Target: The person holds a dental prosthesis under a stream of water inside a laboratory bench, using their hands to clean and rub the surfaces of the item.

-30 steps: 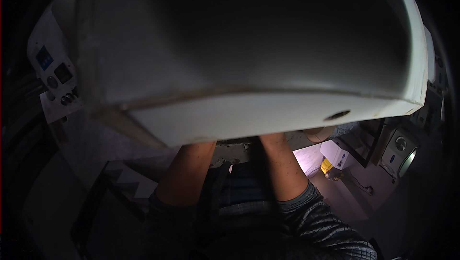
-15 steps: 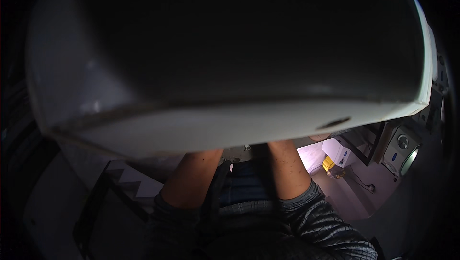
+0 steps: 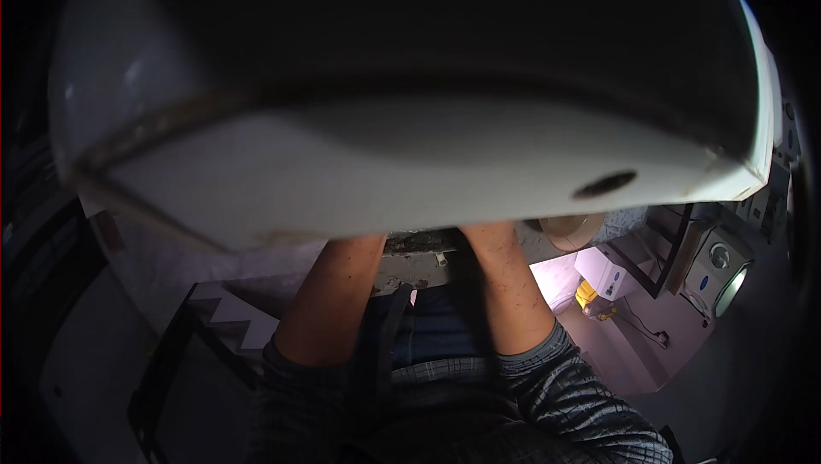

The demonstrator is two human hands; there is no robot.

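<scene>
A large white casing point(image 3: 385, 173) hangs close in front, with an oval dark hole in its near face. My left forearm point(image 3: 329, 297) and my right forearm point(image 3: 509, 293) reach forward and pass under the casing's lower edge. It hides both hands, so neither the fingers nor anything in them shows. Between the forearms lies the worn grey edge of a worktop point(image 3: 410, 271), with a small metal piece point(image 3: 441, 260) on it. To the right of my right forearm, a round tan thing point(image 3: 571, 231) is partly covered by the casing.
At the right stands a white box-like machine point(image 3: 720, 267) with a round dial and a glowing patch. A smaller white box point(image 3: 600, 271), a yellow thing point(image 3: 586, 293) and a cable point(image 3: 641, 323) are below the worktop. A dark metal frame point(image 3: 167, 370) stands at lower left.
The casing's lower edge sits higher in view. More of the forearms, the worktop edge and the round tan thing now shows. Both hands stay hidden.
</scene>
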